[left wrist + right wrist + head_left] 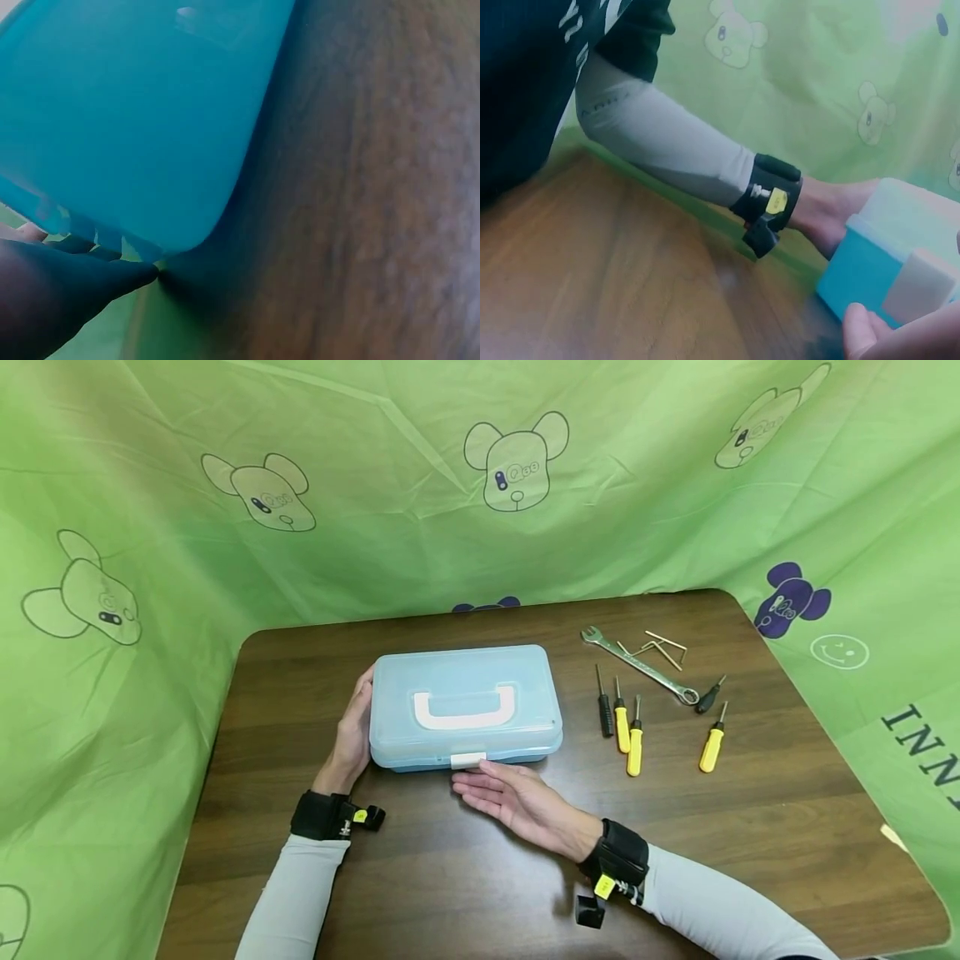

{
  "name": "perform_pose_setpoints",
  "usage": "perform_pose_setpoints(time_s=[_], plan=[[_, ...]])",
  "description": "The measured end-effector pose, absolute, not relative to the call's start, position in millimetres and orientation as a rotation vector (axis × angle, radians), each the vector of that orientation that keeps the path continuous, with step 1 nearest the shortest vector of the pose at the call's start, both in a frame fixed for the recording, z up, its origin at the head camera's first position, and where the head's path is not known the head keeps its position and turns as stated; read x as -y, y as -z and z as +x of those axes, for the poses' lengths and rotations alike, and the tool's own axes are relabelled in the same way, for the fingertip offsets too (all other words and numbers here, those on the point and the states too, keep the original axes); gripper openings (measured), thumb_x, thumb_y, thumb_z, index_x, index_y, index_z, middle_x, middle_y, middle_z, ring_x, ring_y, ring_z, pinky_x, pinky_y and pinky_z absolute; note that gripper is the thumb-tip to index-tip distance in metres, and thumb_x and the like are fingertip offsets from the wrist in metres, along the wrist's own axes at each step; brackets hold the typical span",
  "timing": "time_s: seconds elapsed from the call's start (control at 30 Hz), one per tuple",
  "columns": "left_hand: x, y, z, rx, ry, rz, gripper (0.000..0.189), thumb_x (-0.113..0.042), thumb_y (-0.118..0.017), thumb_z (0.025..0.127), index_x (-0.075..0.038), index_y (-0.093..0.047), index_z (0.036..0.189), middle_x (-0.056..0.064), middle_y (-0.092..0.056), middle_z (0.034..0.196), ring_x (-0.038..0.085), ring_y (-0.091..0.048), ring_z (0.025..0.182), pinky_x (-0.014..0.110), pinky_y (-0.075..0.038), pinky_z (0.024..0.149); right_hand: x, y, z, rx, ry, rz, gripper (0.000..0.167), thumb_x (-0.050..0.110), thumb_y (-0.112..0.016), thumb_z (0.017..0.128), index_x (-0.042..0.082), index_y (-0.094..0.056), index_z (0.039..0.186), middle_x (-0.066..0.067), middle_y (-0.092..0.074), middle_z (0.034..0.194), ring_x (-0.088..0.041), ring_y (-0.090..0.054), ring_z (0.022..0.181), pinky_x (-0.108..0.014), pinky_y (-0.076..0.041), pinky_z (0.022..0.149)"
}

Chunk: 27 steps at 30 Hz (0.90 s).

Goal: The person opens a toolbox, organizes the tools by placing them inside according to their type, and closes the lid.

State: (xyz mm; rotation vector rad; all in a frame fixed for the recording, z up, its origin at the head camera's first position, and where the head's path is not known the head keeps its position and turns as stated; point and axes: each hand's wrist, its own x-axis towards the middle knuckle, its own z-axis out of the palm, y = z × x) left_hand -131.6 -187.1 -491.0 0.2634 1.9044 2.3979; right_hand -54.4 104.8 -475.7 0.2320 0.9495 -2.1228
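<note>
Toward the tabletop's [420, 877] far edge, the blue box [465, 700] could skid if your left hand [354, 727] (laid unclenched along its side) braces weakly while your straight-fingered right hand [519, 803] thumbs the latch [467, 761].

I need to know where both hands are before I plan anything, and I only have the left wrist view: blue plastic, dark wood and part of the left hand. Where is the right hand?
Observer: In the head view, the right hand is at the front of the blue box, by its white latch.
Operator: Thanks. I can't see the top of the box. What's up there?
Observer: A white handle on top.
Operator: And what lies off to the right of the box?
Observer: Among other things, a metal wrench lies on the table there, apart from the box.
</note>
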Motion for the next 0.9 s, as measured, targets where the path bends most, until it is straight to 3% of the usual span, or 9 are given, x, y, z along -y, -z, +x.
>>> perform_pose_setpoints(time_s=[0.27, 0.53, 0.9], plan=[[185, 491, -131, -1.945, -2.356, 0.254, 0.066, -0.043, -0.026, 0.115, -0.011, -0.008, 0.17, 0.009, -0.018, 0.17, 0.021, -0.018, 0.152, 0.049, -0.008, 0.124, -102, 481, -59, -1.038, 2.09, 0.278, 0.045, 0.03, -0.059, 0.111, -0.004, -0.052, 0.139, -0.032, -0.055, 0.149, -0.036, -0.058, 0.138, -0.044, -0.048, 0.114], [181, 492, -129, -2.004, -2.338, 0.255, 0.068, -0.042, -0.026, 0.114, -0.009, -0.006, 0.17, 0.011, -0.015, 0.171, 0.024, -0.015, 0.153, 0.053, -0.005, 0.125, -101, 483, -60, -1.031, 2.095, 0.312, 0.062, 0.03, -0.061, 0.11, -0.011, -0.039, 0.15, -0.037, -0.044, 0.154, -0.045, -0.048, 0.145, -0.047, -0.046, 0.115], [177, 492, -129, -2.031, -2.367, 0.259, 0.066, -0.039, -0.026, 0.114, -0.01, -0.008, 0.17, 0.015, -0.02, 0.167, 0.023, -0.021, 0.147, 0.05, -0.009, 0.122, -98, 487, -59, -1.047, 2.142, 0.368, 0.048, 0.027, -0.062, 0.109, -0.003, -0.046, 0.143, -0.036, -0.045, 0.154, -0.049, -0.048, 0.143, -0.05, -0.047, 0.114]])
